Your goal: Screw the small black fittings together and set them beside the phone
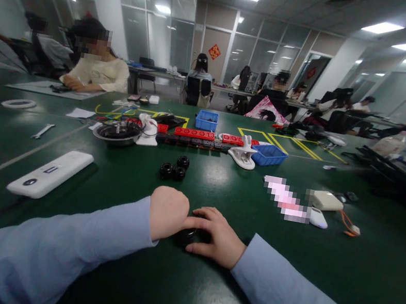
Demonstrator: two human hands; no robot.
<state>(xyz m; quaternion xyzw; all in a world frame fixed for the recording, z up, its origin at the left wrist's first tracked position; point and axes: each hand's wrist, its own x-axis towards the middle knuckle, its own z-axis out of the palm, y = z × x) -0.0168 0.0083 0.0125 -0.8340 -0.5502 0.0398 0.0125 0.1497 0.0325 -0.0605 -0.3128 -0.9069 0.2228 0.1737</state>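
Blue-cuffed, the right hand closes thumb and fingers around a black part, apparently on the counter, the left hand beside it with its grip hidden, and three black wheels lie beyond.

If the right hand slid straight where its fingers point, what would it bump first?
Probably the left hand. The right hand points at it, maybe even touching; depth is unclear. A black round thing is by its fingers too.
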